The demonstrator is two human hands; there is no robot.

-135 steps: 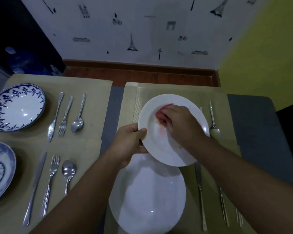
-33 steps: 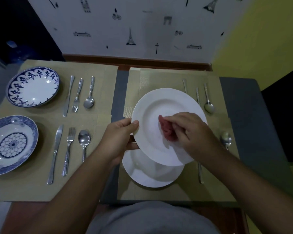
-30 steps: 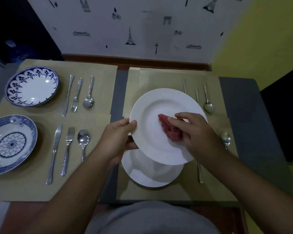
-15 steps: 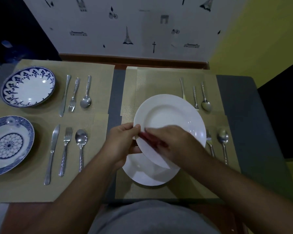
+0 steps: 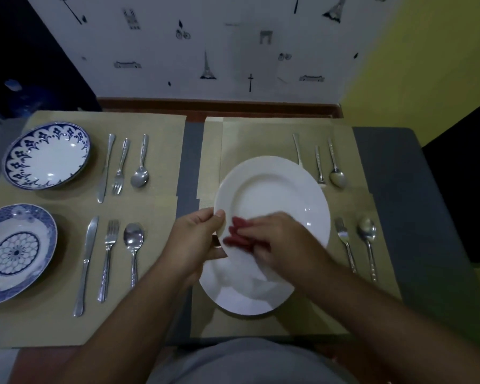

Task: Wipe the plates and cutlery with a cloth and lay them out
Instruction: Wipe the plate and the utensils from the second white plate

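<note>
At a desk [image 5: 394,176], a person's left hand [image 5: 197,239] pinches a white plate [image 5: 272,195] at its nine-o'clock rim, thumb on top, holding it tilted above a second plate [image 5: 241,297]. The right hand [image 5: 277,242] grips a bunched red cloth [image 5: 237,236] and presses it to the plate's face near eight o'clock. The glazed china looks stiff, slick and breakable, so the rim, with fingers beneath, seems the safest hold; the cloth is soft and crumples. Blur smears the right hand and cloth. The left fingers under the plate, and much of the second plate, are hidden.
</note>
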